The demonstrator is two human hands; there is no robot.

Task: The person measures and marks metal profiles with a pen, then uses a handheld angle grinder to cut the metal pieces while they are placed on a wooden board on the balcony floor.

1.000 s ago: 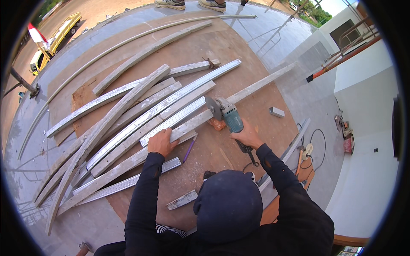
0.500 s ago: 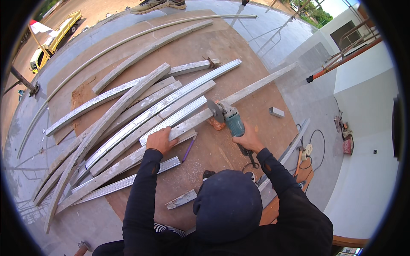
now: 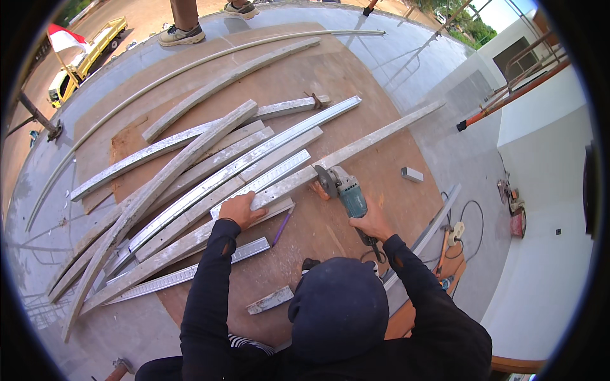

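Note:
My left hand [image 3: 238, 211] is closed over a long, worn grey bar [image 3: 381, 134], which slants from near left to far right. My right hand [image 3: 375, 219] grips the body of a teal angle grinder [image 3: 353, 200]. The grinder's dark cutting disc [image 3: 326, 182] is at the bar's near side, right of my left hand; whether it touches cannot be made out. Below the disc, a reddish-orange spot shows on the board. A purple pencil-like stick [image 3: 283, 228] lies on the board, right of my left hand.
Several grey bars and shiny metal channels [image 3: 305, 130] lie left of and beyond the bar on a brown board [image 3: 356, 82]. A short square offcut [image 3: 412, 174] lies at the right. A power strip [image 3: 456, 232] and cable lie farther right. Another person's shoe [image 3: 182, 35] is at the far edge.
The grinder has come slightly nearer to me, its disc dropping from across the bar to the bar's near side. My left hand keeps its hold. The other person's feet have shifted left.

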